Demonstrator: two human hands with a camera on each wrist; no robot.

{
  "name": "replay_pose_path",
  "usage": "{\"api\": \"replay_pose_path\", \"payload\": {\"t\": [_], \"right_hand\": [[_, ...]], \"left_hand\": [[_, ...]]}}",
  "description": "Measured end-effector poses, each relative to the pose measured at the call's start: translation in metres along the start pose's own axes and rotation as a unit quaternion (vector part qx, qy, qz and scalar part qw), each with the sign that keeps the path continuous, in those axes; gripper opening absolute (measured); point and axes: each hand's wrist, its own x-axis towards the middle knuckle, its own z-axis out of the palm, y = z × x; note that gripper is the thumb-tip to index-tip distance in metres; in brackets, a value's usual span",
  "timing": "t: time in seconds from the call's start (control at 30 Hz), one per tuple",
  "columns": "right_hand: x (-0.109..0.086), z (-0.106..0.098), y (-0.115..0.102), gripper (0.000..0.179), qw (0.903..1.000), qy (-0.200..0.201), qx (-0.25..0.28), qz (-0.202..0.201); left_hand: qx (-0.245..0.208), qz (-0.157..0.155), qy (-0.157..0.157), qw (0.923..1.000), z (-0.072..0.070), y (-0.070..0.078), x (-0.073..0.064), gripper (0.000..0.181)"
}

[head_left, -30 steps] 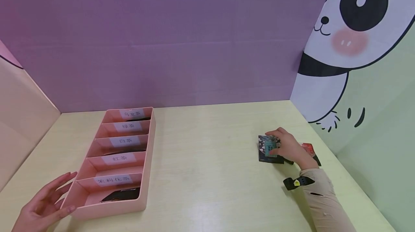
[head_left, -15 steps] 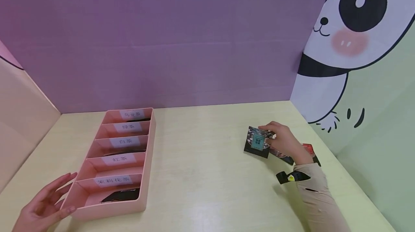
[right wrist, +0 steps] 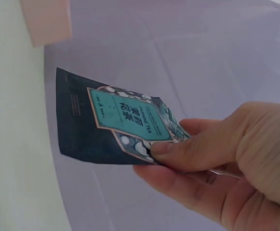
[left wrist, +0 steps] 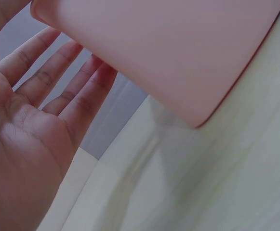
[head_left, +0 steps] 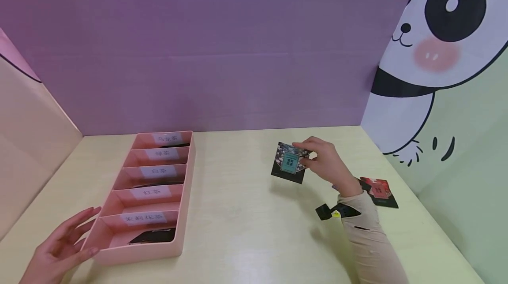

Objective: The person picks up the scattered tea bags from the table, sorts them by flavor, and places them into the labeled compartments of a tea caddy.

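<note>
My right hand (head_left: pixel 327 162) pinches a dark jasmine tea bag packet (head_left: pixel 286 169) between thumb and fingers, above the table. In the right wrist view the packet (right wrist: pixel 79 120) shows a teal label; the fingertips behind it are hidden. My left hand (head_left: pixel 59 246) rests at the near left corner of a pink divided box (head_left: pixel 139 255), its fingers extended along the side and its thumb at the front. Labels mark the box's several compartments. A dark packet (head_left: pixel 155 235) lies in the nearest one, and dark edges show in two others.
A red-and-black tea packet (head_left: pixel 380 192) lies at the table's right, with another dark packet mostly hidden behind my right wrist. A purple wall (head_left: pixel 238 54) stands behind the table (head_left: pixel 234 213), and a panda-printed panel (head_left: pixel 472 112) on the right.
My right hand has lifted the jasmine tea packet off the others and carried it left, uncovering more of the red packet. My left hand has stayed at the box corner.
</note>
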Motion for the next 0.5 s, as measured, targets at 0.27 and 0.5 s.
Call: {"api": "replay_pose_path", "payload": {"t": [0.27,0.5], "right_hand": [[0.017,0.017,-0.027,0.044,0.9988,-0.034,0.013,-0.032],[0.032,0.035,-0.055,0.041,0.9949,-0.053,0.055,-0.066]], "left_hand": [[0.022,-0.035,0.019,0.9990,0.001,0.003,-0.002,0.079],[0.034,-0.030,0.003,0.9990,0.002,0.006,-0.002,0.079]]}}
